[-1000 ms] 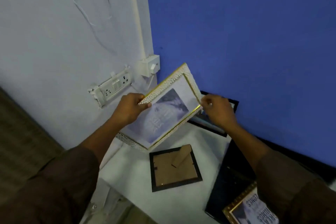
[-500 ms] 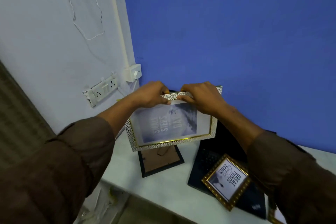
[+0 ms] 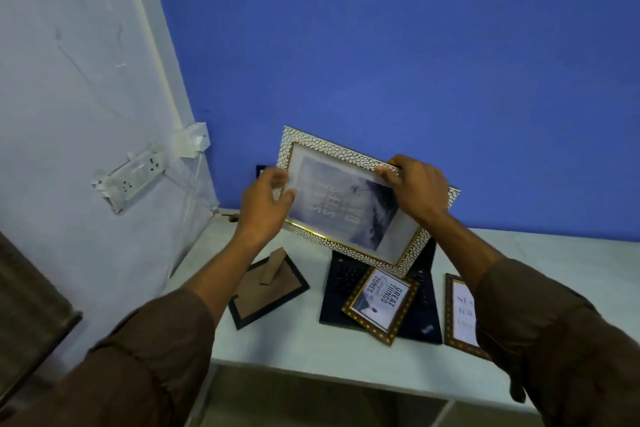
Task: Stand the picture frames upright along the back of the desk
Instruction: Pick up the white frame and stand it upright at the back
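Note:
A white pebbled picture frame [image 3: 346, 208] with a gold inner edge hangs tilted above the back of the white desk [image 3: 311, 340], its print upside down. My left hand [image 3: 265, 208] grips its left side and my right hand [image 3: 417, 189] grips its top edge. Below it, a black frame [image 3: 266, 288] lies face down with its cardboard stand sticking up. A small gold frame [image 3: 379, 305] reading "GREAT THINGS" lies face up on a dark laptop. Another gold frame [image 3: 460, 314] lies at the right, partly hidden by my right sleeve.
The dark laptop [image 3: 420, 308] lies flat on the desk near the blue wall. A white socket strip [image 3: 130, 177] and a small switch box [image 3: 192, 144] with a cable sit on the white left wall. A dark object [image 3: 261, 170] peeks out behind the held frame.
The held frame has swung round and tilted, its left end now higher. My left hand has shifted from the top edge to the left side, and the view has moved back and right.

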A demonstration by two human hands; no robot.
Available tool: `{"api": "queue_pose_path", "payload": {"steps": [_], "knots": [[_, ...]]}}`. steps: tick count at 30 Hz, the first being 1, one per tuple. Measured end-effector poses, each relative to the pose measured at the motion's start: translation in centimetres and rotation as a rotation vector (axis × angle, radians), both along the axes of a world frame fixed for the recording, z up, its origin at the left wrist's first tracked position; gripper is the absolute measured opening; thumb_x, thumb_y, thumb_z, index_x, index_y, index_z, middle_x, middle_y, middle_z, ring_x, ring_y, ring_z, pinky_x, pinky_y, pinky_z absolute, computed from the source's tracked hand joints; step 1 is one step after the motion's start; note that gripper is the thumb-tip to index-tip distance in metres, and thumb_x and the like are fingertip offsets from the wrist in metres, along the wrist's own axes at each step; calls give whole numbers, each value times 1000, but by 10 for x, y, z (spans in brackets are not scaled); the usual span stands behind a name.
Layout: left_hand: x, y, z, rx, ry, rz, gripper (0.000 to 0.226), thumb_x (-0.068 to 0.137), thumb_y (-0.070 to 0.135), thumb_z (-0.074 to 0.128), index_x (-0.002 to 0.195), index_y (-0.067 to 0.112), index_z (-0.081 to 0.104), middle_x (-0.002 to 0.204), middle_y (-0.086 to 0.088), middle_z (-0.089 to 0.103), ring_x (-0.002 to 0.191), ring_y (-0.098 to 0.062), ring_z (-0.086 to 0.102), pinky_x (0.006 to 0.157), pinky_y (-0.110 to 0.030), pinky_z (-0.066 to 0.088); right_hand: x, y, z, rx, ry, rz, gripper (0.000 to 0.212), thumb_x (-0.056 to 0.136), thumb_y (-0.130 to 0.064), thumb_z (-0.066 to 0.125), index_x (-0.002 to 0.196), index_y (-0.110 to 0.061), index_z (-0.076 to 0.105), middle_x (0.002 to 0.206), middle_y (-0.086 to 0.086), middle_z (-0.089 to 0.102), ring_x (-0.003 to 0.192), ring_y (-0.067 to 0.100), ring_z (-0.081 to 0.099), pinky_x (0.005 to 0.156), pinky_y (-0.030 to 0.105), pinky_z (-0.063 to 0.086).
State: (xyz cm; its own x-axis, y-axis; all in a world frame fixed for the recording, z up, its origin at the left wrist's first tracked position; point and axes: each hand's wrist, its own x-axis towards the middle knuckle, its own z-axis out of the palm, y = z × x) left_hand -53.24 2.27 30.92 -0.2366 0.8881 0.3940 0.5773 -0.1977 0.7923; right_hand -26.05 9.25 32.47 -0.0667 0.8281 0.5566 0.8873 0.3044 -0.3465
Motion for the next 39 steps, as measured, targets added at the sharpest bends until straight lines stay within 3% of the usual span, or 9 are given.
{"api": "queue_pose_path", "payload": {"steps": [5, 9, 13, 18, 21, 25, 29, 33, 39], "knots": [[40, 17, -45, -304, -167, -84, 25, 88, 24, 70, 110, 12, 64, 100, 0, 70, 100, -18, 66, 73, -22, 48, 65, -7, -2, -92, 226, -159, 48, 92, -67, 46, 90, -22, 63, 80, -2, 64, 81, 28, 62, 67, 36, 43], [78, 46, -70, -528, -173, -226, 40, 86, 34, 71, 119, 12, 62, 113, -7, 70, 104, -22, 67, 83, -31, 50, 110, -6, -4, -137, 353, -239, 50, 90, -69, 46, 91, -23, 64, 85, -4, 64, 82, 24, 60, 67, 34, 42], [137, 74, -73, -554, -232, -388, 24, 94, 25, 63, 115, 13, 61, 114, -10, 69, 105, -25, 68, 72, -27, 48, 157, 5, -16, -191, 513, -262, 52, 89, -70, 45, 92, -22, 64, 89, -3, 68, 83, 22, 64, 72, 42, 51], [217, 131, -68, -530, -282, -418, 4, 97, 17, 58, 92, 16, 58, 101, -6, 70, 94, -26, 73, 87, -40, 53, 230, 40, -39, -210, 700, -274, 48, 90, -67, 48, 89, -22, 63, 87, -3, 68, 83, 21, 66, 73, 43, 52], [262, 176, -69, -527, -294, -396, 7, 94, 15, 57, 95, 11, 51, 102, -9, 65, 94, -27, 72, 82, -35, 52, 280, 72, -49, -203, 692, -213, 43, 96, -59, 46, 97, -20, 63, 93, 0, 67, 87, 21, 65, 70, 35, 51], [316, 231, -69, -517, -306, -372, 25, 84, 24, 60, 108, 19, 56, 122, -3, 64, 111, -25, 65, 101, -42, 50, 334, 122, -62, -187, 661, -155, 40, 99, -54, 44, 104, -17, 61, 98, 3, 66, 89, 22, 63, 75, 37, 52], [375, 274, -68, -536, -362, -370, 21, 91, 14, 58, 110, 22, 64, 117, -1, 68, 106, -19, 64, 80, -26, 47, 392, 176, -79, -224, 564, -146, 37, 100, -52, 43, 101, -19, 61, 94, 2, 67, 85, 22, 63, 72, 34, 51], [409, 312, -84, -579, -339, -338, 32, 93, 11, 59, 124, 18, 62, 124, -1, 67, 112, -21, 62, 86, -29, 45, 431, 220, -106, -312, 411, -141, 28, 103, -42, 45, 93, -19, 58, 85, 1, 64, 78, 22, 60, 60, 24, 41], [445, 364, -118, -693, -333, -232, 31, 90, 10, 62, 120, 17, 57, 117, 3, 60, 107, -19, 57, 87, -30, 43, 466, 280, -168, -509, 330, -169, 28, 102, -38, 50, 103, -15, 66, 93, 9, 73, 89, 31, 68, 75, 35, 48]]}}
